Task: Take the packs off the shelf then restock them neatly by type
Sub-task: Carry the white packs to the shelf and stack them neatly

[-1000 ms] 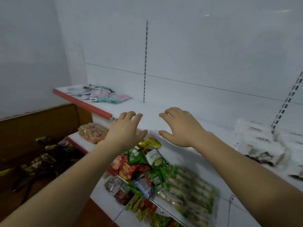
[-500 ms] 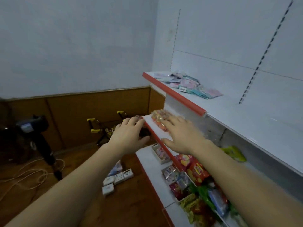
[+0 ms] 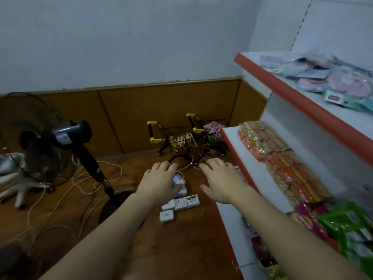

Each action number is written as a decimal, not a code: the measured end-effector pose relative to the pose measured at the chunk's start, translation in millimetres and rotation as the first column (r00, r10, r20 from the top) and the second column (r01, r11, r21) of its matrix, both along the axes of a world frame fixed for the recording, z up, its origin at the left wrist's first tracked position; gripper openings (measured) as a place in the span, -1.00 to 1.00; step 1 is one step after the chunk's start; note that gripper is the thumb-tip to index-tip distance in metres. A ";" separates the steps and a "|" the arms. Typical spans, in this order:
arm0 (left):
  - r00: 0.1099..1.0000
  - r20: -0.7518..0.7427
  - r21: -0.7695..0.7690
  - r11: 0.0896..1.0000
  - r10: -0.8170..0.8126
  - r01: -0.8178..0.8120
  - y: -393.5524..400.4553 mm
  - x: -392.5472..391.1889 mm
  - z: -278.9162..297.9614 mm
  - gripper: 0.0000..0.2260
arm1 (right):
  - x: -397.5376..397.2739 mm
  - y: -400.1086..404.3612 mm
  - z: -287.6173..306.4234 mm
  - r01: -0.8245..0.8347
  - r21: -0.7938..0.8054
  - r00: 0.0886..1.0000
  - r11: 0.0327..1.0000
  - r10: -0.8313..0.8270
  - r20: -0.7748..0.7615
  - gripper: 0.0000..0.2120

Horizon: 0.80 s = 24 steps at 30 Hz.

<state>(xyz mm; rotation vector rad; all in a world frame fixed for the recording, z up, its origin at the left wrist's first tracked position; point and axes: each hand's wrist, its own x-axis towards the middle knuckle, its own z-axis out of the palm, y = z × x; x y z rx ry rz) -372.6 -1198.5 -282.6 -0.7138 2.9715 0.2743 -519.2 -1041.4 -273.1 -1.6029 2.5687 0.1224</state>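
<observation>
My left hand (image 3: pixel 159 181) and my right hand (image 3: pixel 221 181) reach forward side by side over the wooden floor, fingers spread, holding nothing. To the right stands the white shelf unit with red edges (image 3: pixel 298 102). Pastel packs (image 3: pixel 331 77) lie in a loose pile on its top shelf. Orange and yellow packs (image 3: pixel 282 156) fill the middle shelf, with green packs (image 3: pixel 347 225) further right. Two small wire trolleys with yellow handles (image 3: pixel 177 138) stand on the floor beyond my hands, holding several packs.
A black standing fan (image 3: pixel 50 142) stands at the left, with white cables (image 3: pixel 60 199) trailing over the floor. White power strips and small white boxes (image 3: pixel 177 205) lie on the floor under my left hand. A wood-panelled wall (image 3: pixel 141 110) closes the back.
My view has swung left, from the shelves to the floor and the trolleys. Both hands have moved off the shelf edge and now hang over the floor, still holding nothing.
</observation>
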 end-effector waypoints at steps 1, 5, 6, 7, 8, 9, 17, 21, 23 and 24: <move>1.000 0.011 0.015 1.000 0.009 -0.010 -8.4 -7.6 -11.4 -0.41 | -11.4 -10.3 -11.0 0.002 0.016 1.000 1.000 -0.002 0.009 -0.37; 0.996 0.074 0.088 0.995 0.043 -0.050 -41.1 -34.6 -63.7 -0.41 | -47.2 -48.5 -55.5 0.003 0.105 0.998 0.994 -0.009 0.059 -0.37; 0.994 0.093 0.097 0.994 0.049 -0.058 -50.2 -41.9 -77.7 -0.41 | -54.8 -58.9 -67.9 -0.002 0.130 0.998 0.992 -0.007 0.070 -0.37; 0.992 0.112 0.109 0.992 0.051 -0.063 -59.3 -49.5 -91.4 -0.40 | -62.1 -69.7 -80.6 -0.006 0.151 0.997 0.988 -0.007 0.083 -0.37; 0.990 0.132 0.123 0.990 0.049 -0.065 -68.8 -57.3 -105.3 -0.40 | -69.3 -80.6 -93.8 -0.010 0.169 0.995 0.986 -0.006 0.097 -0.37; 0.988 0.149 0.136 0.989 0.041 -0.061 -79.0 -65.7 -119.4 -0.40 | -76.9 -92.2 -107.8 -0.013 0.180 0.994 0.984 -0.007 0.111 -0.37; 0.969 0.246 0.241 0.967 0.023 -0.084 -172.0 -148.0 -254.8 -0.44 | -148.9 -174.5 -241.9 0.015 0.301 0.971 0.954 -0.085 0.223 -0.38; 0.948 0.319 0.279 0.955 0.008 -0.102 -198.9 -180.6 -345.4 -0.42 | -184.2 -200.8 -328.1 0.038 0.350 0.959 0.936 -0.133 0.251 -0.34; 0.936 0.352 0.300 0.949 -0.010 -0.102 -205.3 -194.1 -395.0 -0.41 | -198.8 -208.0 -375.5 0.040 0.367 0.952 0.929 -0.147 0.269 -0.34; 0.931 0.364 0.304 0.947 -0.017 -0.102 -207.3 -200.2 -421.7 -0.42 | -205.7 -210.5 -401.7 0.034 0.371 0.951 0.928 -0.145 0.274 -0.33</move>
